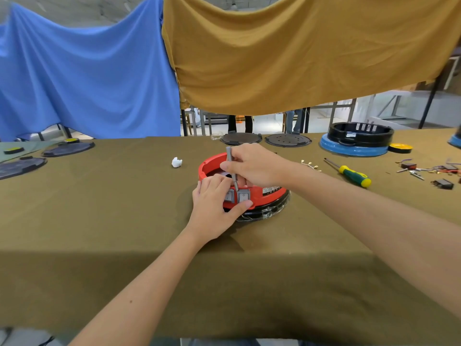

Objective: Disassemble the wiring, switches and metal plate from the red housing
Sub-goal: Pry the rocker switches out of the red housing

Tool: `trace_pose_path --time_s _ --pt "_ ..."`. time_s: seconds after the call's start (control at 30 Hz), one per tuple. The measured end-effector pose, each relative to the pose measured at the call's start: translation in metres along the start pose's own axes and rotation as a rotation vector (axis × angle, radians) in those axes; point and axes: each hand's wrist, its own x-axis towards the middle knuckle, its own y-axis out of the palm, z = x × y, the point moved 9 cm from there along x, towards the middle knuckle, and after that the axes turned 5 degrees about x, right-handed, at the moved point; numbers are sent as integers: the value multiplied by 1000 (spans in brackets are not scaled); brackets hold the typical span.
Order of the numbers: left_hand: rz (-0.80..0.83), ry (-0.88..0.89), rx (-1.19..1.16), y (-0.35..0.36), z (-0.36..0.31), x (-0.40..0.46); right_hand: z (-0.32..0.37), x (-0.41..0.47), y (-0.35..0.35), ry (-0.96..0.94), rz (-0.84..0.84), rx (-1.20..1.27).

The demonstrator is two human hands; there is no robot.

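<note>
Two hands at the red housing (268,191), centre of the frame.
Right hand (252,164) pinches a grey tool (232,168), tip down by the grey switches (243,196); left hand (214,208) grips the housing's near wall, thumb under the switches.
</note>
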Motion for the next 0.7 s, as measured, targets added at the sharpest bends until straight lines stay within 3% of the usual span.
trace_pose_path --time_s 0.4,0.7 --pt "17 -12 4 0 0 1 -2 18 7 100 117 -40" --pt "12 -13 -4 2 1 1 -5 -2 9 -42 57 -111"
